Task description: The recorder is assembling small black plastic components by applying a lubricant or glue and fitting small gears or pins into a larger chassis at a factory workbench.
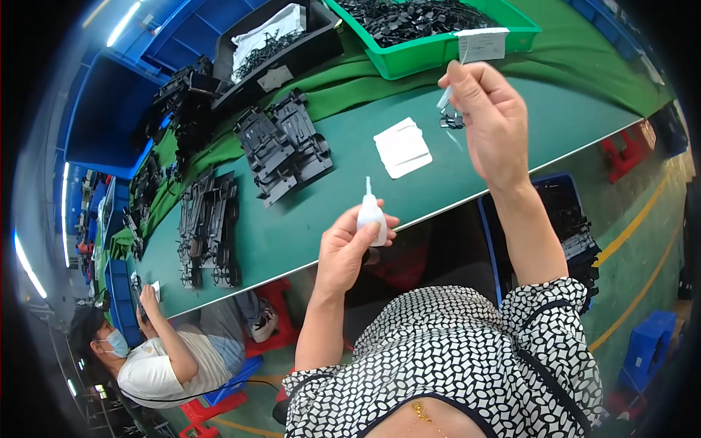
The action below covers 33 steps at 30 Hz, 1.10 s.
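Observation:
My left hand (347, 248) is wrapped round a small white squeeze bottle (372, 217), held upright with its thin nozzle pointing away from me. Farther off and to the right, my right hand (491, 120) is raised over the table, thumb and fingers pinched on a slender translucent piece (444, 97). Its exact kind is too small to tell. Small black plastic parts (451, 120) show just below those fingers. Between my hands, a white square pad (403, 148) lies on the green tabletop (350, 157).
Black plastic chassis-like parts (285, 146) lie left of the pad, with more (209, 226) beyond. A green bin (398, 62) and a black bin (321, 47) of black parts stand at the back. A masked co-worker (168, 358) sits at far left. A blue crate (489, 233) stands below the table edge.

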Each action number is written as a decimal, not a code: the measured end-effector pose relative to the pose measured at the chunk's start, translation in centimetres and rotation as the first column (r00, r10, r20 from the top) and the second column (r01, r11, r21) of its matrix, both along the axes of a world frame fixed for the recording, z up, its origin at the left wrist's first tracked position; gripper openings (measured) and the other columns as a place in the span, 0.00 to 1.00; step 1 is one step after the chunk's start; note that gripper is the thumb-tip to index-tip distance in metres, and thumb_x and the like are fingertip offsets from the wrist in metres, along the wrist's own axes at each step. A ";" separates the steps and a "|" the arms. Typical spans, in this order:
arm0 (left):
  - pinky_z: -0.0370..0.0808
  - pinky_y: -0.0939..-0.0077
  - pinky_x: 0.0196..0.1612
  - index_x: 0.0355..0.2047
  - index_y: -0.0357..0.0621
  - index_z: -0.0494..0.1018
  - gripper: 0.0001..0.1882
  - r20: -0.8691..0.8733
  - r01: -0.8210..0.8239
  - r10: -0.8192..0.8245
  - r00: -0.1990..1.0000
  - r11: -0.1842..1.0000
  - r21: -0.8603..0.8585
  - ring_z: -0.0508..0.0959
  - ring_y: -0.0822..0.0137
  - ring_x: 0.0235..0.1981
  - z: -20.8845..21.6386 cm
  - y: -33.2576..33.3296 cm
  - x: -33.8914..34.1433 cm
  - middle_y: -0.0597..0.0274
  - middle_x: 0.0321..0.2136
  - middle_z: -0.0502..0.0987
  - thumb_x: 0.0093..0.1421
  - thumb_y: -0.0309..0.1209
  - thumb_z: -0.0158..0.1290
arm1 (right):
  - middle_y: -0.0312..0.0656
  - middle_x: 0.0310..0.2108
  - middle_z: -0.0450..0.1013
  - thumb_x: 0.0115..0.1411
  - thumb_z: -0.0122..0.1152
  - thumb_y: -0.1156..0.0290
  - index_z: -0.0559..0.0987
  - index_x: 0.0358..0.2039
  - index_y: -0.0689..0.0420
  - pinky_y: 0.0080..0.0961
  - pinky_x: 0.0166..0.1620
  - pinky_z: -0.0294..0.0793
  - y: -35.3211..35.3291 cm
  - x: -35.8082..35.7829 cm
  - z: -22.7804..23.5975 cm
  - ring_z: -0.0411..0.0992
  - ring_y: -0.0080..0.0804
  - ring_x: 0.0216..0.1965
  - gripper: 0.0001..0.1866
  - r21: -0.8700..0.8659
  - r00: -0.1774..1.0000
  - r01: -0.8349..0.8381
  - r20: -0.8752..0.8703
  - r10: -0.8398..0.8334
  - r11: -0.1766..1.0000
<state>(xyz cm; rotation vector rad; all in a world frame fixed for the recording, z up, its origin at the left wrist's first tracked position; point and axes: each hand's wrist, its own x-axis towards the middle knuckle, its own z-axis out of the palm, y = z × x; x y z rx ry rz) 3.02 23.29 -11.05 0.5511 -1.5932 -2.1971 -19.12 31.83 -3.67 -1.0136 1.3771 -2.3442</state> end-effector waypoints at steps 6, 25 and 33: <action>0.75 0.75 0.44 0.46 0.35 0.65 0.15 0.016 -0.019 0.020 1.000 0.999 -0.047 0.77 0.69 0.38 0.6 -1.5 -0.9 0.51 0.40 0.77 0.63 0.30 0.53 | 0.24 0.20 0.63 0.62 0.60 0.64 0.78 0.27 0.60 0.12 0.27 0.53 1.2 -1.0 -5.8 0.54 0.10 0.24 0.13 0.190 0.985 0.011 0.168 -0.044 0.982; 0.71 0.81 0.37 0.47 0.36 0.69 0.17 0.206 -0.064 0.145 0.968 0.932 -0.357 0.75 0.74 0.32 2.8 -5.3 -4.0 0.57 0.36 0.78 0.61 0.31 0.57 | 0.25 0.19 0.65 0.62 0.60 0.67 0.78 0.28 0.62 0.13 0.25 0.56 2.7 -1.0 -8.5 0.57 0.11 0.22 0.11 0.267 0.990 0.130 0.013 -0.138 0.955; 0.67 0.87 0.33 0.46 0.37 0.70 0.16 0.352 0.086 0.118 0.928 0.854 -0.513 0.70 0.80 0.29 4.3 -6.4 -5.5 0.69 0.30 0.74 0.62 0.33 0.55 | 0.28 0.21 0.68 0.62 0.60 0.69 0.78 0.29 0.63 0.14 0.26 0.60 2.9 -0.8 -8.1 0.60 0.13 0.23 0.10 0.264 0.996 0.089 0.003 -0.093 0.961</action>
